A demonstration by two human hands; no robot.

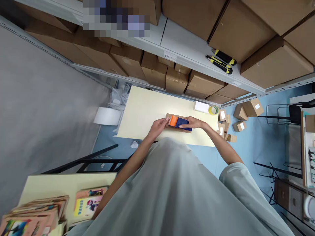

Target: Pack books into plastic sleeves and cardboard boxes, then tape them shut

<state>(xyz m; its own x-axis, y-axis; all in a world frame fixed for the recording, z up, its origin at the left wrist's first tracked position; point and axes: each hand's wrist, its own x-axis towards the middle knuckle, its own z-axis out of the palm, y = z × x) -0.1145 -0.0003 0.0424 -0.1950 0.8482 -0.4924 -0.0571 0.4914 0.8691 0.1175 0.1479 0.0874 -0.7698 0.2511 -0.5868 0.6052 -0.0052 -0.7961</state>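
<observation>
On the pale yellow table [147, 108] lies a small brown cardboard box [172, 126] with a dark blue and orange object [178, 122] on top of it. My left hand [158, 126] is closed around the object's orange end. My right hand [194, 123] grips its blue end, fingers wrapped over it. Both hands sit close together over the box.
A white box [201, 107] and a roll of yellow tape [213, 110] lie at the table's far right. Several small labelled cartons [242, 114] lie on the blue floor. Two utility knives [221, 61] rest on the shelf among cardboard boxes. Colourful books [88, 200] are stacked on a near table.
</observation>
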